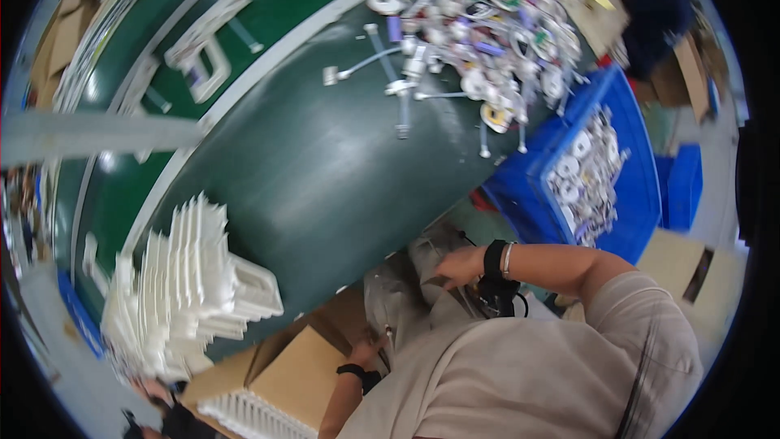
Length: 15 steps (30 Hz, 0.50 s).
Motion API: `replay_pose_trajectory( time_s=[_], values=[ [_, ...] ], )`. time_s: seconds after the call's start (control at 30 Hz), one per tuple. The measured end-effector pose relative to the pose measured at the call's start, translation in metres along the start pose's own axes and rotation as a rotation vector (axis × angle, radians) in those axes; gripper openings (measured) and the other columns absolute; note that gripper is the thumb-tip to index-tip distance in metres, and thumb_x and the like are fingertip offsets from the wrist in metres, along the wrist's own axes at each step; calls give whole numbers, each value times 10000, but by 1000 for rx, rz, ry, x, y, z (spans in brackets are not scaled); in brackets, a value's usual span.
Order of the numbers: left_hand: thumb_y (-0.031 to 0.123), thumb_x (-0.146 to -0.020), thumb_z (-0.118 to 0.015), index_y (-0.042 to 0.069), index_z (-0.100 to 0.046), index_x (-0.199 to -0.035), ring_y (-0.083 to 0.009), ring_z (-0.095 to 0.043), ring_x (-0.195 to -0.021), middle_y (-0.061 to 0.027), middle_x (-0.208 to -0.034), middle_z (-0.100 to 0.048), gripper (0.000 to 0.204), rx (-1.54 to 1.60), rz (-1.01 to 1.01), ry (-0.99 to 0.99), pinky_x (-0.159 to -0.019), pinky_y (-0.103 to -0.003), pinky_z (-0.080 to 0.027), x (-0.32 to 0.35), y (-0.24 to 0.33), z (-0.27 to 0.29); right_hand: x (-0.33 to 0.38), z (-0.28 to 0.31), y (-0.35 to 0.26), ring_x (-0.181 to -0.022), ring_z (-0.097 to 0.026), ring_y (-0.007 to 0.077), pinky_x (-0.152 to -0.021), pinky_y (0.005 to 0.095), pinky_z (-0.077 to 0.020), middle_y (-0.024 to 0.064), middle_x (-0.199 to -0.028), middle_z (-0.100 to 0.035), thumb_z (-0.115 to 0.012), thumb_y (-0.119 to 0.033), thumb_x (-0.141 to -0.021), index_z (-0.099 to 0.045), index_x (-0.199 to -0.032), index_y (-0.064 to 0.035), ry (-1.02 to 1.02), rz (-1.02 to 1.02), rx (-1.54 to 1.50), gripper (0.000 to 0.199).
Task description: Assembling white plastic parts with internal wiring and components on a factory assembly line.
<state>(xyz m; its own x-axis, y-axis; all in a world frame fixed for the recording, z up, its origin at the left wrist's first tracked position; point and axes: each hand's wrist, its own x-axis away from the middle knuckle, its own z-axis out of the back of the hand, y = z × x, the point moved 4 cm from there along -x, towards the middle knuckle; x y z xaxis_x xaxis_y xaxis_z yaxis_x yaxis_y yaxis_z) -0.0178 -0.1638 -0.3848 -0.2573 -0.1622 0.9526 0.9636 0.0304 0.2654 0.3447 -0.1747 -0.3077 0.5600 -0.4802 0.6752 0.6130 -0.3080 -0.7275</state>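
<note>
Both hands low at the grey trousers, off the worktable

Right hand [461,267]: arm bent, wrist banded, fingers curled down at grey trousers [394,301], upper leg. Left hand [367,351]: forearm up from lower edge, at the trousers' other side, beside cardboard box [301,374]. Trousers sit below the green worktable [301,179] edge. On table: heap of small white and purple parts [487,41] at far end, stacked white plastic frames [187,276] at left. Blue bin [524,183] of parts at right. Fingertips hidden; can't tell whether either hand pinches cloth. Rim dark, blurred.
</note>
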Motion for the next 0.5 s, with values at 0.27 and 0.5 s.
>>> replay_pose_trajectory(
  time_s=[0.27,0.5],
  values=[
    [130,-818,-535,6,-597,-967,-414,-578,-962,-274,-992,-591,203,-292,-231,-150,-795,-441,-471,-13,16,29,19,-132,38,-875,-616,329,-761,437,-466,145,-894,-649,-623,-282,-808,-628,-984,-102,377,-142,105,252],
    [106,-824,-638,1,-447,-1313,-161,-505,-1151,-108,-1301,-528,536,310,-36,-735,-989,-306,-380,72,12,41,48,-175,60,-714,-538,143,-617,331,-436,41,-758,-580,-568,-445,-892,-599,-979,-62,74,-81,-883,393]
  ],
)
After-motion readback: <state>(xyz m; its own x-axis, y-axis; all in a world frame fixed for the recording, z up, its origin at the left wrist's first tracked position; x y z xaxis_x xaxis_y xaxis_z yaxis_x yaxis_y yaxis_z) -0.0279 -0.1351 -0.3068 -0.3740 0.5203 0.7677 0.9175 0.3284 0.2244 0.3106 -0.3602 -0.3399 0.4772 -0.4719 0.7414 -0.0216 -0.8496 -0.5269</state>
